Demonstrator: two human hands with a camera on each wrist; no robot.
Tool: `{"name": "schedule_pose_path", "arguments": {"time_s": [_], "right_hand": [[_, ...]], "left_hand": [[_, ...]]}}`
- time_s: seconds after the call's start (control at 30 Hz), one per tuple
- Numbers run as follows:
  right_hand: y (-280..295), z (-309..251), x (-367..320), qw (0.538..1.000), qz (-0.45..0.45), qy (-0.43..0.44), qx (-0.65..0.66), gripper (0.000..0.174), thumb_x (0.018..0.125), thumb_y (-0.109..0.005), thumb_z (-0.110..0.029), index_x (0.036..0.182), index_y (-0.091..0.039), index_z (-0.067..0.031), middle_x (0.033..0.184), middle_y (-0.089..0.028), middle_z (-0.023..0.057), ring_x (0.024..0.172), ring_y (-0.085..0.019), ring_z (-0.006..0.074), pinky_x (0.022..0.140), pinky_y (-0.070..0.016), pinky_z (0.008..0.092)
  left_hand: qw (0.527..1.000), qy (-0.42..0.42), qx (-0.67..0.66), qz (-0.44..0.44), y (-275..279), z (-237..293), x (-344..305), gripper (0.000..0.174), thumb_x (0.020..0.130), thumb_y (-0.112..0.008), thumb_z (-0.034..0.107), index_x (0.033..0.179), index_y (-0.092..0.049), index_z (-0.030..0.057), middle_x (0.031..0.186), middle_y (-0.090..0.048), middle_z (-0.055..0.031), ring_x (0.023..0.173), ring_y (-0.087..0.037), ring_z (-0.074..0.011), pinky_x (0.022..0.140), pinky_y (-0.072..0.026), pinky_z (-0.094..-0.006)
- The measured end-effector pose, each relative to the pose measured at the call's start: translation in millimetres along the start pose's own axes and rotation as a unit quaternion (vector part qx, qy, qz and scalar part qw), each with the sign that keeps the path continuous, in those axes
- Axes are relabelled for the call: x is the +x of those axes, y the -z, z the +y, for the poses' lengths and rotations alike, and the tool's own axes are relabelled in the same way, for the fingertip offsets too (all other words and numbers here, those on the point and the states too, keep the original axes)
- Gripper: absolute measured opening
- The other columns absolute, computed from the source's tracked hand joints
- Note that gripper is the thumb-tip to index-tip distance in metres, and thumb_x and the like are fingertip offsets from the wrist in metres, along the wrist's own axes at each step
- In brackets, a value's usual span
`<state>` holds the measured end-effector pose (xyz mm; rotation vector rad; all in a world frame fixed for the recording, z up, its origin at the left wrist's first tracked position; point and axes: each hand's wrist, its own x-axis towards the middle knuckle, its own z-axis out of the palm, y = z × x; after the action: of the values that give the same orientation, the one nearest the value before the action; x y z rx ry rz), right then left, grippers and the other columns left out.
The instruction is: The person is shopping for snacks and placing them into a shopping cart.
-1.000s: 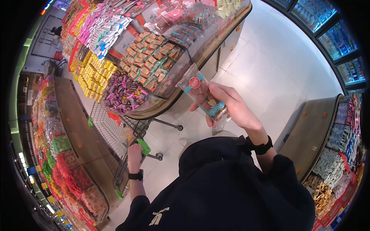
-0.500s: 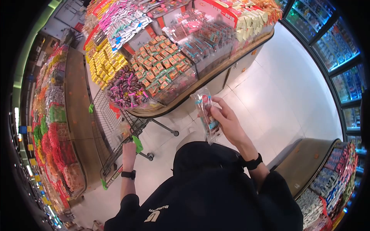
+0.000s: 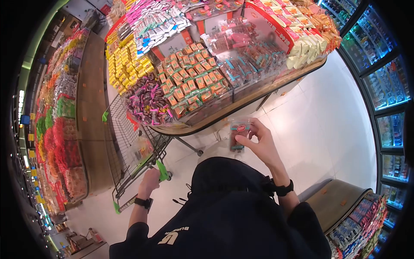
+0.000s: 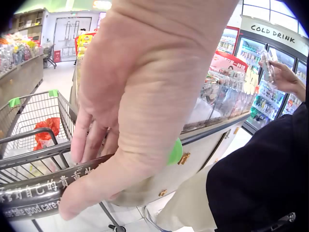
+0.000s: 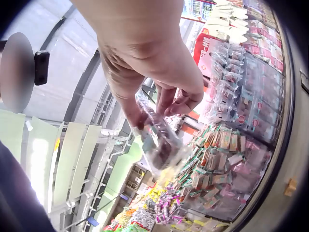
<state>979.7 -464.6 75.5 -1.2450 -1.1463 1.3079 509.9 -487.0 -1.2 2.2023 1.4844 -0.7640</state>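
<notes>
My right hand (image 3: 261,142) pinches a clear snack packet (image 3: 237,134) with a teal band, a red round label and brown pieces inside. In the right wrist view, thumb and fingers grip the packet (image 5: 163,145) by its sides. It is held up in front of the body, short of the display's edge. My left hand (image 3: 150,180) holds the handle (image 4: 43,191) of a shopping cart (image 3: 125,134), its thumb over the dark printed bar and fingers hooked round it. In the cart lie a red bag (image 4: 47,130) and a clear packet (image 3: 141,148).
A rounded candy display (image 3: 207,126) stands ahead, with orange-and-green wrapped sweets (image 3: 192,75), yellow packs (image 3: 125,64) and purple sweets (image 3: 148,101). A candy shelf (image 3: 92,112) runs along the left. Drink fridges (image 3: 390,95) line the right, and another counter (image 3: 334,200) stands at lower right.
The head view has shifted, bringing more of the display into sight. My right hand has turned the packet from slanted to nearly upright. The left hand stays on the cart handle.
</notes>
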Motion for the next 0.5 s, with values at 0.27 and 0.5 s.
{"name": "schedule_pose_path", "arguments": {"time_s": [0.27,0.5], "right_hand": [[-1.9,-0.5,67.6,0.999,0.021,-0.030,0.016,0.037,0.089,-0.074,-0.012,0.122,-0.061,-0.0021,0.101,-0.069,0.0020,0.083,-0.061,0.0062,0.072,-0.0471,0.0216],[3.7,6.2,117.9,0.994,0.032,-0.081,0.063,0.041,0.086,-0.076,-0.010,0.121,-0.055,-0.0039,0.090,-0.066,0.0029,0.063,-0.057,0.0066,0.054,-0.0453,0.0219]], "left_hand": [[0.998,-0.009,-0.012,-0.061,7.5,18.8,1.7,0.023,0.051,-0.079,-0.004,0.070,-0.066,0.0008,0.077,-0.068,-0.0182,0.082,-0.067,-0.0365,0.077,-0.0541,-0.0433],[0.993,-0.033,-0.008,-0.116,24.5,31.5,7.2,0.030,0.047,-0.083,-0.001,0.070,-0.064,0.0032,0.074,-0.067,-0.0136,0.077,-0.066,-0.0343,0.080,-0.0517,-0.0385]]}}
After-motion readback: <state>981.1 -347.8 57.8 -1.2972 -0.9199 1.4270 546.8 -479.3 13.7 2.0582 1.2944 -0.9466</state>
